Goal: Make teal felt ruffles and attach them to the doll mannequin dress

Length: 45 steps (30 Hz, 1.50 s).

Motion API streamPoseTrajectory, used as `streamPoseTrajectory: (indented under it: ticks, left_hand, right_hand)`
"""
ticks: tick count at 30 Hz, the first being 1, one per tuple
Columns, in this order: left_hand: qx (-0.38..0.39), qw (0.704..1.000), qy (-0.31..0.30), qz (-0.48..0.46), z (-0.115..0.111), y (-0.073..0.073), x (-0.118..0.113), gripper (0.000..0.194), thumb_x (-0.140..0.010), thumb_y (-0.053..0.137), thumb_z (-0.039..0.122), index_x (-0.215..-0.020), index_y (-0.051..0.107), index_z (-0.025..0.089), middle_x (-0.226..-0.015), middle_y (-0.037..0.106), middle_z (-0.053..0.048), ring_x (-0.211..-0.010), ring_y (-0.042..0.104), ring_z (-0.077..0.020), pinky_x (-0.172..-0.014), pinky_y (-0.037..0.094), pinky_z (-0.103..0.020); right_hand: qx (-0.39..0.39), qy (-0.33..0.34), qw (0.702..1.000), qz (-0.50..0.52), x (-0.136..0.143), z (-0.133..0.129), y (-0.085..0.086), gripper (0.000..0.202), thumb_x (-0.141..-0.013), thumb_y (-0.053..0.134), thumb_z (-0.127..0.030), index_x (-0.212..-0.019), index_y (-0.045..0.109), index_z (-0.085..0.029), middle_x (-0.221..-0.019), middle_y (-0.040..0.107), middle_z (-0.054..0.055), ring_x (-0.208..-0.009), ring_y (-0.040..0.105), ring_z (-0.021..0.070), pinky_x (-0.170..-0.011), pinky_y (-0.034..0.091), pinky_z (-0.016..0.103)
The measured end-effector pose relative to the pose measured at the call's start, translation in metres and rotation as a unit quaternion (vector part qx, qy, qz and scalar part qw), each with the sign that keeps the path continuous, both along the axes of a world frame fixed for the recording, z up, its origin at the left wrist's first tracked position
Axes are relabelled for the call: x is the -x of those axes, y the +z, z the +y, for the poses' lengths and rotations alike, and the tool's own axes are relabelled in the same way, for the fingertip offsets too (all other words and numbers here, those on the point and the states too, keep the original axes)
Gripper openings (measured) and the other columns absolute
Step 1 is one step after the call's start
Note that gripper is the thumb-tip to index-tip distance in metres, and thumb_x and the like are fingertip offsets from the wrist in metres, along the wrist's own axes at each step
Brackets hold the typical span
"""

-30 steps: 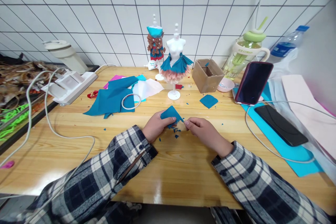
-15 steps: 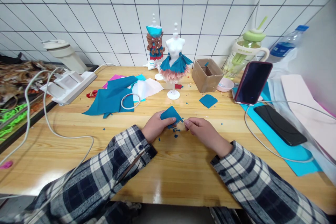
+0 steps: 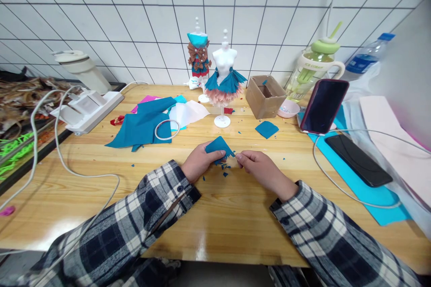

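My left hand (image 3: 198, 161) is closed on a folded piece of teal crepe paper (image 3: 217, 145), thumb on top, just above the table. Its lower edge is cut into jagged points. At the paper's right corner, the thumb and finger of my right hand (image 3: 258, 167) are pinched together; what they hold is too small to make out. Small teal scraps (image 3: 225, 174) lie below the paper. Behind my hands stands a small white dress form (image 3: 225, 59) wearing a teal and pink paper skirt (image 3: 225, 86). A second dressed form (image 3: 198, 56) is farther back.
To the left lie teal paper sheets (image 3: 141, 121) with a white ring (image 3: 156, 130), and a power strip (image 3: 90, 110) with cables. On the right are a cardboard box (image 3: 266, 98), a teal paper square (image 3: 267, 129), a propped phone (image 3: 325, 105), a flat phone (image 3: 358, 160) and a drink bottle (image 3: 316, 65).
Almost nothing differs. Both hands keep their places at the teal crepe paper, and the whole view has shifted very slightly.
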<state>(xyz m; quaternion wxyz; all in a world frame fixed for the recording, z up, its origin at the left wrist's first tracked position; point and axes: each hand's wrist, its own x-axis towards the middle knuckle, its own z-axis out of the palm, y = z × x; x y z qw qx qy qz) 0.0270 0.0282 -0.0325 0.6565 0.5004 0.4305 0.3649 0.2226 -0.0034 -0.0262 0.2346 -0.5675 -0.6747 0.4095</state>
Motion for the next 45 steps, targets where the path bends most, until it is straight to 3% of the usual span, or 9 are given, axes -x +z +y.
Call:
streamPoseTrajectory:
  ticks: [9,19,24,28,45]
  left_hand:
    - [0.008,1.000,0.013,0.002,0.000,0.000,0.000,0.020,-0.068,0.074,0.030,-0.077,0.064,0.015,-0.068,0.067,0.000,-0.064,0.059,-0.0146,-0.066,0.044,-0.027]
    - [0.000,0.997,0.050,-0.055,0.002,-0.006,0.000,0.017,-0.072,0.071,0.030,-0.075,0.064,0.015,-0.072,0.066,-0.001,-0.067,0.057,-0.0134,-0.071,0.045,-0.028]
    - [0.010,0.997,0.039,-0.063,0.001,-0.005,0.000,0.019,-0.071,0.073,0.030,-0.079,0.064,0.016,-0.072,0.065,0.000,-0.068,0.057,-0.0135,-0.070,0.045,-0.027]
    - [0.009,0.998,0.032,-0.053,0.001,-0.005,0.000,0.020,-0.071,0.073,0.032,-0.080,0.065,0.015,-0.074,0.066,-0.001,-0.070,0.057,-0.0142,-0.071,0.045,-0.027]
    - [0.004,0.999,0.023,-0.039,0.001,-0.005,0.001,0.020,-0.073,0.072,0.032,-0.077,0.064,0.014,-0.075,0.064,-0.001,-0.071,0.056,-0.0131,-0.072,0.044,-0.027]
  right_hand:
    - [-0.001,0.005,1.000,-0.012,0.001,0.000,0.001,0.042,-0.089,0.039,-0.050,-0.061,0.046,-0.020,-0.055,0.041,-0.004,-0.056,0.040,0.0124,-0.053,0.029,0.025]
    - [-0.040,-0.026,0.999,-0.025,0.000,-0.003,-0.002,0.040,-0.094,0.032,-0.051,-0.078,0.054,-0.022,-0.070,0.058,0.000,-0.069,0.052,0.0163,-0.064,0.038,0.027]
    - [0.018,-0.006,0.999,0.043,0.007,-0.009,-0.007,0.042,-0.095,0.024,-0.056,-0.083,0.047,-0.023,-0.059,0.057,-0.004,-0.053,0.052,0.0133,-0.054,0.037,0.026]
    - [0.048,0.016,0.997,0.066,0.011,-0.012,-0.006,0.041,-0.095,0.023,-0.057,-0.084,0.042,-0.023,-0.062,0.061,-0.005,-0.045,0.052,0.0114,-0.050,0.038,0.025]
    - [-0.009,0.022,0.999,0.045,0.013,-0.014,-0.005,0.036,-0.098,0.025,-0.051,-0.084,0.043,-0.023,-0.066,0.062,-0.004,-0.055,0.055,0.0118,-0.056,0.039,0.025]
